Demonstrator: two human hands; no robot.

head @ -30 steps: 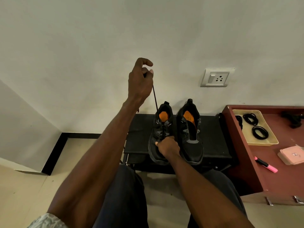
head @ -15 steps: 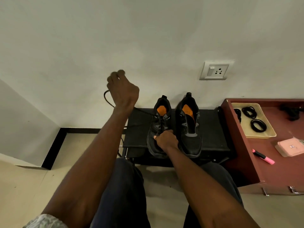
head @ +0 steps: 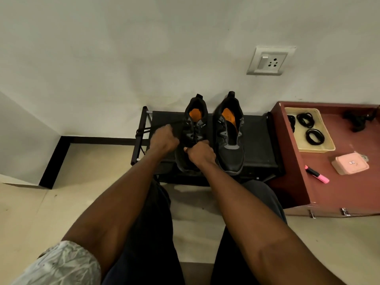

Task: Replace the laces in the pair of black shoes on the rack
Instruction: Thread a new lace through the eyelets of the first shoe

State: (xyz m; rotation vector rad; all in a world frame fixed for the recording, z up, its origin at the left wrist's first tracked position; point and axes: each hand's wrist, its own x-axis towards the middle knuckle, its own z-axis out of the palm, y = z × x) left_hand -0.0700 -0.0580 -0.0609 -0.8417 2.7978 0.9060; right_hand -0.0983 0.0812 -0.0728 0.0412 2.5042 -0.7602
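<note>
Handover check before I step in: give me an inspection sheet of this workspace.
Surface: low black shoe rack against the wall, carrying both shoes.
Job's things: left black mesh shoe with orange insole, partly laced; right black mesh shoe with orange insole, eyelets bare; coiled black laces in a cream plastic tray.
Clutter: pink highlighter pen, pink flat case on the reddish-brown cabinet top.
Grips: left hand holds a black lace end; right hand pinches lacing on the left shoe.
Cables: nothing seen.
Surroundings: white wall socket, beige tiled floor.
</note>
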